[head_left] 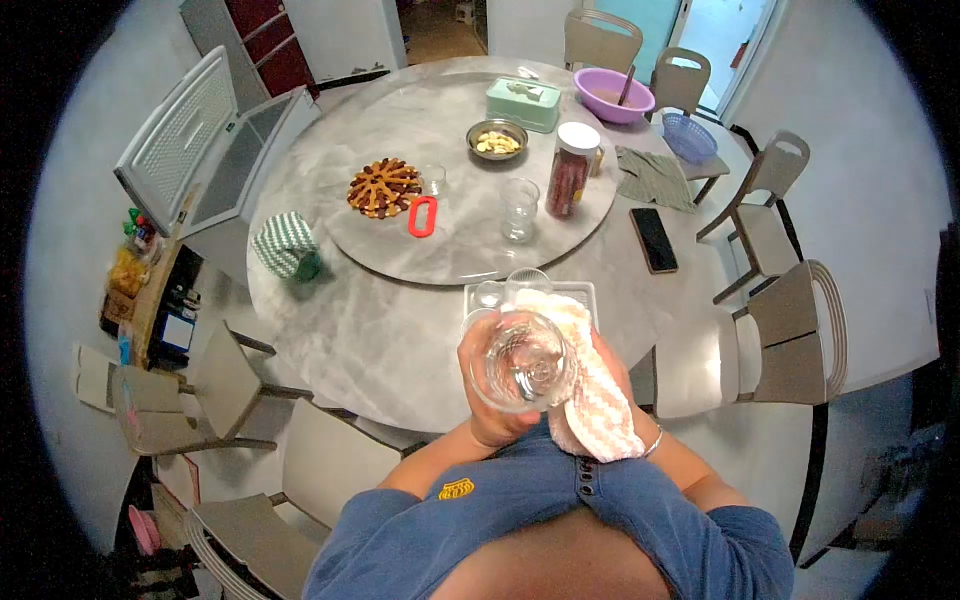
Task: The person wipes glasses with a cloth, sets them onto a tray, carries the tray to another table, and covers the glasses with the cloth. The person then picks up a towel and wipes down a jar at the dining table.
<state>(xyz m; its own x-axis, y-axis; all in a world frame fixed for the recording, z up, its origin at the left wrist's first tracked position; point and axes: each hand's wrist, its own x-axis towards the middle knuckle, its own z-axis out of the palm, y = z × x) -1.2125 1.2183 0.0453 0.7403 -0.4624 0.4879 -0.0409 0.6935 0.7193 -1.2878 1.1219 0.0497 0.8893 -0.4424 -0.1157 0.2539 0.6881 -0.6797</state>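
A clear drinking glass is in my left hand, its fingers wrapped round the side and the round mouth facing up toward me. My right hand grips a pink-and-white cloth against the glass's right side; the cloth hangs down toward my shirt, and most of that hand's fingers are behind it. Just beyond both hands lies a white tray on the table edge. More clear glasses stand on it, partly hidden by the cloth and my hands.
The marble turntable carries stacked glasses, a red-filled jar, a coaster, a metal bowl and a green tissue box. A phone lies right, a striped cloth left. Chairs surround the table.
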